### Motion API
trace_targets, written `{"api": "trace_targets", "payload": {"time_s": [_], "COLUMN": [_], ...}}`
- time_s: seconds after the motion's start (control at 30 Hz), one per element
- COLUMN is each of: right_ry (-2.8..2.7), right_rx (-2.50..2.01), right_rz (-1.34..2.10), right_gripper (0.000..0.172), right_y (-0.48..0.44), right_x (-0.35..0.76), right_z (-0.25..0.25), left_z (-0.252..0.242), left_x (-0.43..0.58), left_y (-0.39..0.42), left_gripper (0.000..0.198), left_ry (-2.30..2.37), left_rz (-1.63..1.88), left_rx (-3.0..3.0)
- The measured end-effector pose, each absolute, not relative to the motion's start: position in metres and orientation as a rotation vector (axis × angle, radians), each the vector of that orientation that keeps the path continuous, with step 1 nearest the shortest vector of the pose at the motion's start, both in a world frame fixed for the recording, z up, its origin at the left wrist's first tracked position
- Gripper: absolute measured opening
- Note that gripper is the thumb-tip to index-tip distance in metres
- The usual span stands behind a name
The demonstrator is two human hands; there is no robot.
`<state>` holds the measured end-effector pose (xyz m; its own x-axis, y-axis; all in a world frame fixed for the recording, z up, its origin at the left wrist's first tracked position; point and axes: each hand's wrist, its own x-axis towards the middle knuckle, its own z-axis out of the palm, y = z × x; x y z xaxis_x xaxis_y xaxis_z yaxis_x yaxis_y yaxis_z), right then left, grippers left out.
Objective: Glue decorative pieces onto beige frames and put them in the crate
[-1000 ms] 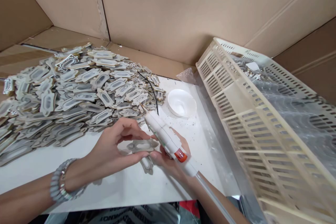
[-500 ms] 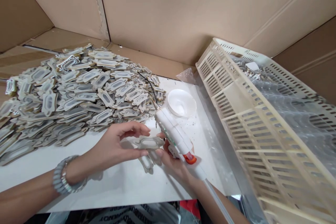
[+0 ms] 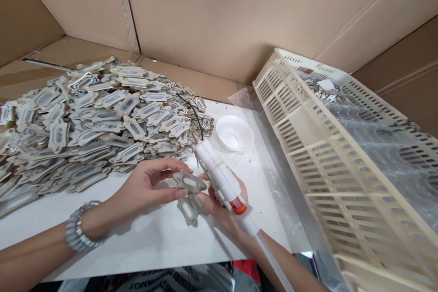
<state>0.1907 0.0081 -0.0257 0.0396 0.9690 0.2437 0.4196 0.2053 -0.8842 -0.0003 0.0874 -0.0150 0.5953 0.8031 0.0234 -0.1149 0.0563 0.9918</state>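
Observation:
My left hand (image 3: 142, 187) pinches a grey frame-shaped plate (image 3: 189, 182) with a slot-like window, thumb below and fingers above. A few similar plates (image 3: 187, 212) hang just beneath it, close to my right thumb. My right hand (image 3: 222, 213) is wrapped round a white glue gun (image 3: 219, 169) with a thin metal tip and an orange-red ring at its back end. A long translucent glue stick (image 3: 273, 260) runs out of the rear toward me. The gun's tip points away, at the pile's edge. Most of my right fingers are hidden behind the gun.
A big heap of the same plates (image 3: 92, 123) covers the left of the white table (image 3: 143, 246). Behind the gun stands a white bowl (image 3: 244, 143), near a black wire (image 3: 195, 109). A cream slatted crate (image 3: 294, 118) holds clear plastic sheets at right. Cardboard walls (image 3: 205, 18) enclose the back.
The pinched plate has tilted, its right end dropping, and shows more of its face. The glue gun and both hands appear slightly farther left, as does the whole scene.

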Motion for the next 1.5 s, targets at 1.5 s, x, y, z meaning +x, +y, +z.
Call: {"api": "trace_targets", "payload": {"time_s": [1.5], "right_ry": [-1.822], "right_rx": [-1.238], "right_rz": [0.428], "right_gripper": [0.011], "right_y": [0.01], "right_x": [0.193], "right_z": [-0.024], "left_z": [0.005], "left_x": [-0.013], "left_y": [0.102], "left_gripper": [0.031], "left_ry": [0.693], "left_rz": [0.737], "left_rx": [0.946]}}
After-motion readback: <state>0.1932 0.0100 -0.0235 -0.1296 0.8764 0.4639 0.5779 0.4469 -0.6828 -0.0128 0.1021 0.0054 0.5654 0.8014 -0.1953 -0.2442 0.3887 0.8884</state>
